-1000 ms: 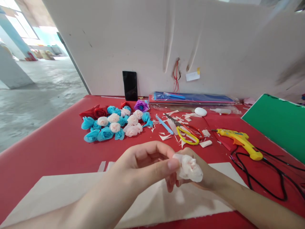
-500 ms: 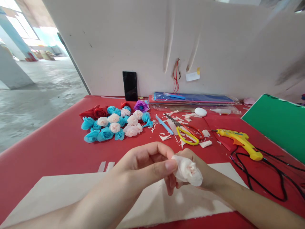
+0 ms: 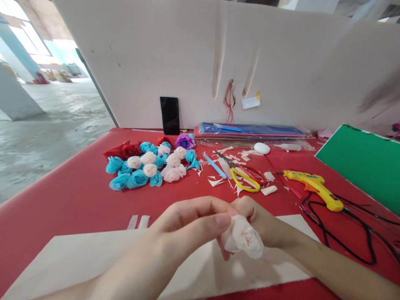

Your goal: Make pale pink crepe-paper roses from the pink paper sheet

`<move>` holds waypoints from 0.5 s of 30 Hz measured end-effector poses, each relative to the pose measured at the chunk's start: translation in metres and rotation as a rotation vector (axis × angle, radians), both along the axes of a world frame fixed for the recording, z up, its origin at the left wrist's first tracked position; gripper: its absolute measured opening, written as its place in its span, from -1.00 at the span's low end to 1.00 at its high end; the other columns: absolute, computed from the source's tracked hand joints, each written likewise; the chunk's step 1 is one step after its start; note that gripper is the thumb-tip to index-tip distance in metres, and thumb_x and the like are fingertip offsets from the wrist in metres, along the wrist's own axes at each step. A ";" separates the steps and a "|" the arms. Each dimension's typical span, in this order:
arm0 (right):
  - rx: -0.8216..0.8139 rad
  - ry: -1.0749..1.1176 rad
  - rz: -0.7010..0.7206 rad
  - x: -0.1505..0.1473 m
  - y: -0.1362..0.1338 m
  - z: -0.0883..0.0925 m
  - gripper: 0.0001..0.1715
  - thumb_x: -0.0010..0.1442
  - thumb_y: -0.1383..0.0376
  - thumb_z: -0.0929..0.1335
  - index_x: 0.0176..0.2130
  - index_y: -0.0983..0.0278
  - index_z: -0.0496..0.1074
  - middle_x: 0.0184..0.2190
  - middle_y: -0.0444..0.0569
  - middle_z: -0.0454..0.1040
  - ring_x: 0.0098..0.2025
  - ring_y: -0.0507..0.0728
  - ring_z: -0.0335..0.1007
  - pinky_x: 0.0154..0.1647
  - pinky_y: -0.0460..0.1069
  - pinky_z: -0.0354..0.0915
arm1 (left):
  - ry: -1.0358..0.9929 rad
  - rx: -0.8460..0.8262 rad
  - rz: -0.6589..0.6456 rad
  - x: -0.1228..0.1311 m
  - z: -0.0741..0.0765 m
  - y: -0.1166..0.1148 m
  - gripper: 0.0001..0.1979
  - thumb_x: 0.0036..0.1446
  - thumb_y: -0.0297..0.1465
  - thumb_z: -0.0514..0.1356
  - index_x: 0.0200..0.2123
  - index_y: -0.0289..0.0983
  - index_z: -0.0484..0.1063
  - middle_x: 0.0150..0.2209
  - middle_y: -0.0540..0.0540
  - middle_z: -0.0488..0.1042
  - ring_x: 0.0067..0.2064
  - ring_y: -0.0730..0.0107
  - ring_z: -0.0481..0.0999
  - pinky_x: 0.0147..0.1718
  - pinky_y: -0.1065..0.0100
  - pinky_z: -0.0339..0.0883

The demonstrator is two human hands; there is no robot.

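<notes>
Thumb and forefinger of my left hand (image 3: 187, 231) are pinched on the outer petal of a pale pink crepe-paper rose (image 3: 245, 237). Behind the flower is my right hand (image 3: 258, 216), with curled fingers at its base, mostly hidden by the petals and my left hand. The rose's tightly rolled centre faces right and toward me. Both hands are above a cream paper sheet (image 3: 84, 254). Two small pale strips (image 3: 143, 221) lie at the sheet's far edge.
Blue, pale pink, red and purple paper flowers (image 3: 137, 177) cluster at the back left. Beyond my hands lie yellow-and-red-handled scissors (image 3: 246, 180), a blue pen (image 3: 215, 165) and paper scraps. A yellow glue gun (image 3: 308, 183), its black cord and a green board (image 3: 359, 162) are at right.
Both hands and the rose have shifted slightly down in view. The rose's centre has turned a little, and its outer petal spreads more to the left.
</notes>
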State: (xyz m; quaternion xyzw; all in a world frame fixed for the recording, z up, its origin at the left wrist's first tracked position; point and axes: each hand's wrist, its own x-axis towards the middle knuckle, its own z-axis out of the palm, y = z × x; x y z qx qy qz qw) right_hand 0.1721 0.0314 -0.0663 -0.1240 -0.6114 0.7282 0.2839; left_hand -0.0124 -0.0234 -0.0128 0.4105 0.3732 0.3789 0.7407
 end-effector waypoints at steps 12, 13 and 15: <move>0.068 0.026 -0.009 0.000 0.001 0.000 -0.68 0.20 0.23 0.50 -0.56 0.25 0.55 -0.47 -0.14 0.49 -0.44 -0.02 0.33 -0.07 -0.01 0.39 | 0.024 0.095 0.032 -0.002 -0.005 0.005 -0.73 0.31 -0.18 0.22 -0.40 -0.11 0.60 -0.40 0.09 0.51 -0.23 0.37 0.49 -0.20 0.48 0.35; 0.074 0.033 -0.011 0.001 0.001 -0.002 -0.63 0.20 0.26 0.50 -0.61 0.26 0.51 -0.46 -0.15 0.48 -0.44 -0.03 0.31 -0.06 -0.01 0.39 | 0.007 0.114 0.008 -0.002 -0.006 0.006 -0.72 0.32 -0.20 0.20 -0.41 -0.11 0.60 -0.41 0.09 0.51 -0.24 0.38 0.49 -0.21 0.47 0.34; 0.084 0.042 -0.015 0.001 0.002 -0.004 -0.53 0.20 0.27 0.50 -0.68 0.26 0.43 -0.46 -0.15 0.46 -0.42 -0.03 0.31 -0.06 -0.01 0.37 | 0.035 0.119 -0.003 -0.003 -0.007 0.005 -0.72 0.33 -0.18 0.18 -0.38 -0.09 0.62 -0.38 0.08 0.54 -0.23 0.34 0.49 -0.18 0.43 0.35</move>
